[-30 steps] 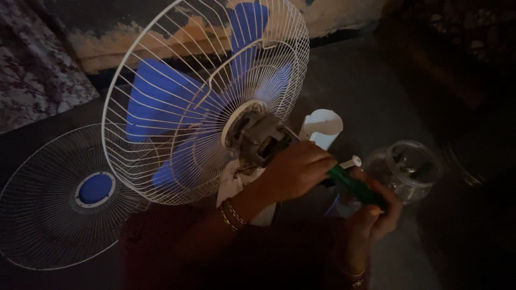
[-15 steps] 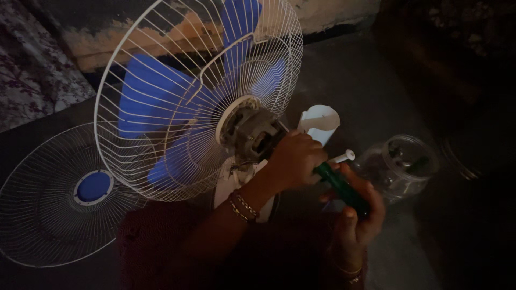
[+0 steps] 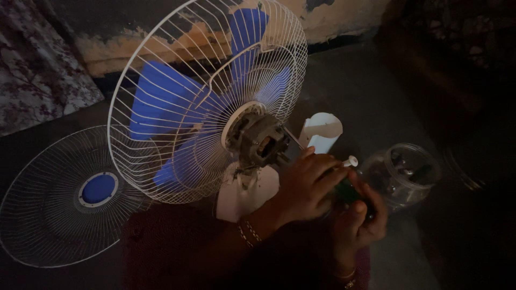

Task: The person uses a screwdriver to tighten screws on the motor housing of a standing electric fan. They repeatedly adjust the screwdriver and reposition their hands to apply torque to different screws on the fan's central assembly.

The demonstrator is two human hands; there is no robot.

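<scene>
A pedestal fan head with blue blades [image 3: 161, 99] and a white rear grille [image 3: 204, 102] tilts in front of me, its bare motor [image 3: 258, 140] facing me. My left hand [image 3: 306, 188], bangles on the wrist, is closed just behind the motor, over the front of a green-handled screwdriver [image 3: 349, 190] with a white end cap [image 3: 350, 160]. My right hand [image 3: 359, 223] grips the green handle from below. The tool's tip is hidden under my left hand.
The fan's detached front grille [image 3: 59, 198] with a blue centre cap lies flat at the left. A clear plastic jar [image 3: 403, 172] holding small parts lies on its side right of my hands. A white fan part [image 3: 322, 131] stands behind them. The floor is dark.
Both hands have stayed at the back of the motor. My right hand has closed in under the left, and more of the green handle is covered.
</scene>
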